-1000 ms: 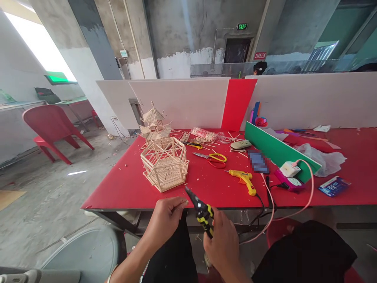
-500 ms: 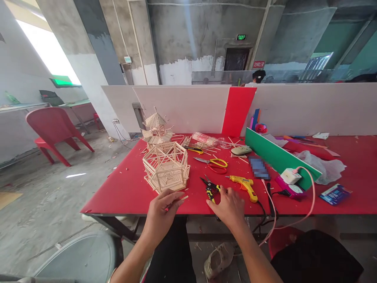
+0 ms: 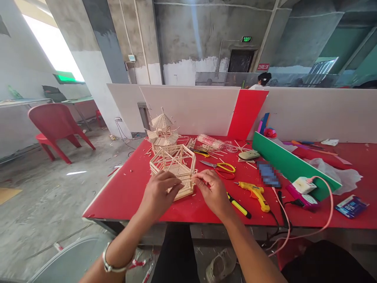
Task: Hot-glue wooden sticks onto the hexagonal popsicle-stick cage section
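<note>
In the head view, an open eight-sided-looking frame of thin wooden sticks (image 3: 173, 157) rests on the red table. My left hand (image 3: 160, 190) is at its near side, thumb and fingers pinched together. At its right corner, the fingertips of my right hand (image 3: 212, 190) are closed against or beside a post. Whatever lies between the fingers of either hand is too small to make out. Black-and-yellow pliers (image 3: 240, 206) lie partly hidden behind my right hand. Behind the frame stands a tiered stick tower (image 3: 161, 131) with a pointed roof.
To the right lie a yellow glue gun (image 3: 255, 192), scissors (image 3: 220, 166), a phone (image 3: 268, 174) and a power adapter (image 3: 303, 184) with cables. A green board (image 3: 294, 161) stands behind them. Loose sticks (image 3: 212, 142) and a utility knife (image 3: 200, 152) lie farther back.
My right hand has left the pliers and moved left to the stick frame. My left hand, earlier pinching a short stick piece, has risen to the frame's near side. The view has shifted slightly.
</note>
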Motion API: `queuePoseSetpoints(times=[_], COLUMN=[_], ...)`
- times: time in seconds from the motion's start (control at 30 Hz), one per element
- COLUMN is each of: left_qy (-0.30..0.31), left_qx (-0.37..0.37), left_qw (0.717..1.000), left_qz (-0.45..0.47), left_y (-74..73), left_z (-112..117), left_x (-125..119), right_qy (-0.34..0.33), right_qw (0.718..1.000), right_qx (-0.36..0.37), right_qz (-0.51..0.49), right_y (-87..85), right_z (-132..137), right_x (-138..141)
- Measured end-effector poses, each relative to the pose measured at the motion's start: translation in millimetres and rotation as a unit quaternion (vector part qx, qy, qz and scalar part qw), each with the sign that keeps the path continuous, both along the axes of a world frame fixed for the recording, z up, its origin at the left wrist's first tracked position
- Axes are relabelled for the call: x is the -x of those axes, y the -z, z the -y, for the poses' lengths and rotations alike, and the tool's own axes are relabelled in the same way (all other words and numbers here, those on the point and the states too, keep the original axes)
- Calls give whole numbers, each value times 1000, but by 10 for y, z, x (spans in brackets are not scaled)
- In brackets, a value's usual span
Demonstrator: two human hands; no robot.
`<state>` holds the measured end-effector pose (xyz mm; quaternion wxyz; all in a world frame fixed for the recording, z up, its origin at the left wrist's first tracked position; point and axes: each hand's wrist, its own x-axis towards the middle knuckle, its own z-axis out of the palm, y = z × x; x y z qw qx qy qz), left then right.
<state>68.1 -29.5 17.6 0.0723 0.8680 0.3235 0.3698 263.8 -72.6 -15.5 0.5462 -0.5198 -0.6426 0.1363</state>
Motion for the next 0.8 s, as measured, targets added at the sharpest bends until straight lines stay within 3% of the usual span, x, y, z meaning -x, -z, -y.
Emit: queuePoseSetpoints(times=[0.07,0.17,0.3,0.53,0.8], left_qy=[5,52,41,34,23], left_qx=[-5,54,118,275,303], left_qw=[998,987,971,931,927], left_qz=[-63,-145,-202,-236,-218], left_y=[-124,-316,-487,-555,-614], left_z=[-181,-425,-665,-834,-798], left_x=[62,80,16,-14,-85], right_qy=[10,25,46,80,76], right_qw=[1000,1000,999,994,993], right_qx=[-1,8,11,41,44], right_qz=[8,-3,-25,-58,-73], right_y=[29,86,141,146,197], right_z=[-139,-297,-368,-226,-60], right_x=[-9,11,53,43,35])
